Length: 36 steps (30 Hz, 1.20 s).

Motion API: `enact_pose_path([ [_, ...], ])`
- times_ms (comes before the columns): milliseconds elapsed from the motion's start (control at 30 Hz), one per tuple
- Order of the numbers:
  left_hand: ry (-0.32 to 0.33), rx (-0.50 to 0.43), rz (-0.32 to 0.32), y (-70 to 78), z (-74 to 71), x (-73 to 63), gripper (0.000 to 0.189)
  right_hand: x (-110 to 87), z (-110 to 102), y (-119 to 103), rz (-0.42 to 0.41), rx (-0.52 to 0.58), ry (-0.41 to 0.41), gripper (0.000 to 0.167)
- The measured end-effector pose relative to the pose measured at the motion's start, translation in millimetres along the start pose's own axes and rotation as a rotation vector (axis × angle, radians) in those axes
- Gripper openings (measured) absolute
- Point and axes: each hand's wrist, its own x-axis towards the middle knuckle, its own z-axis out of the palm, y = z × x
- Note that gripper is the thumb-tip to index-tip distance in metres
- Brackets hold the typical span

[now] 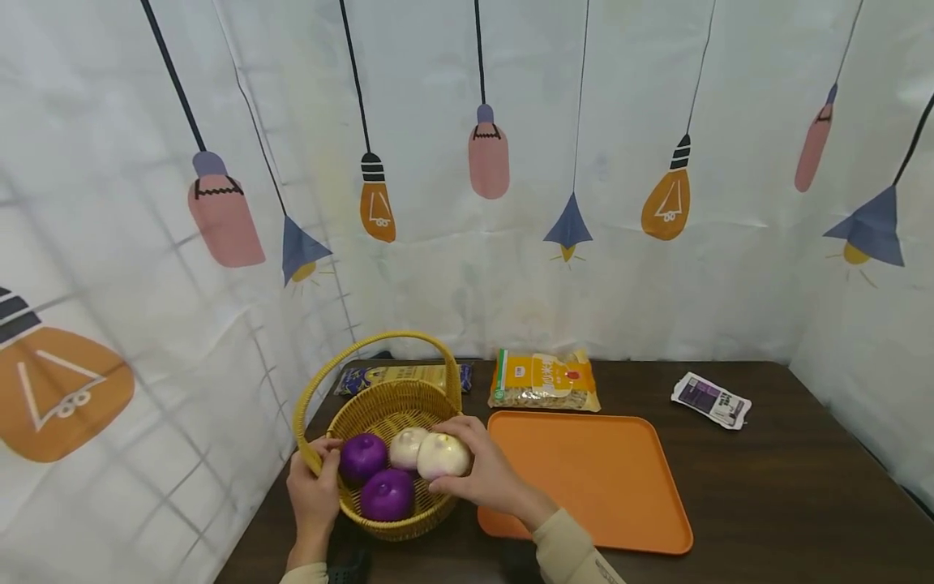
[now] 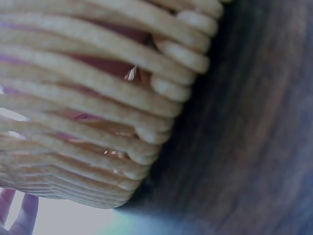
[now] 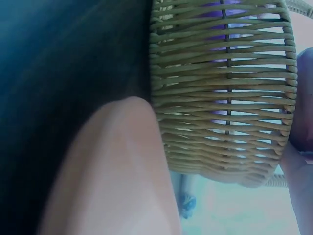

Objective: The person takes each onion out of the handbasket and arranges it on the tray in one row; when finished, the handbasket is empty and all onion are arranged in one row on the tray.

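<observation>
A round yellow wicker basket (image 1: 397, 531) with a tall arched handle stands at the left of the table. My left hand (image 1: 314, 491) grips its left rim by the foot of the handle, the thumb showing on the near side. Over the right rim, my right hand (image 1: 490, 474) holds a white onion (image 1: 443, 456) with a faint purple tinge, fingers above and thumb below. A second white onion (image 1: 405, 448) lies just left of it in the basket. Two purple onions, one behind (image 1: 363, 458) and one in front (image 1: 387, 495), sit at the basket's left side.
Right of the basket lies an orange tray (image 1: 591, 470). Behind it is a yellow food bag (image 1: 544, 381), and a blue and yellow packet (image 1: 409, 375) lies behind the basket. A small white and purple pouch (image 1: 711, 401) lies at the back right. Printed curtains surround the dark table (image 1: 788, 487).
</observation>
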Motion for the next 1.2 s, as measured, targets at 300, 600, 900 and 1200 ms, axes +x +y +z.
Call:
enact_pose_path([
  [300,0.004,-0.004,-0.008,-3.8,-0.8,-1.0,0.016,-11.4,-10,1,0.03,-0.014,0.044,0.073],
  [600,0.002,-0.047,0.003,-3.7,3.1,-3.4,0.013,-13.1,-30,8,0.07,0.013,0.105,0.069],
  [900,-0.009,-0.057,0.008,-0.6,2.1,-2.5,0.016,-14.7,-46,13,0.135,0.012,0.169,0.068],
  [1200,-0.01,-0.061,0.042,31.8,-4.2,-4.9,0.018,-15.0,-60,28,0.185,-0.087,0.21,0.062],
])
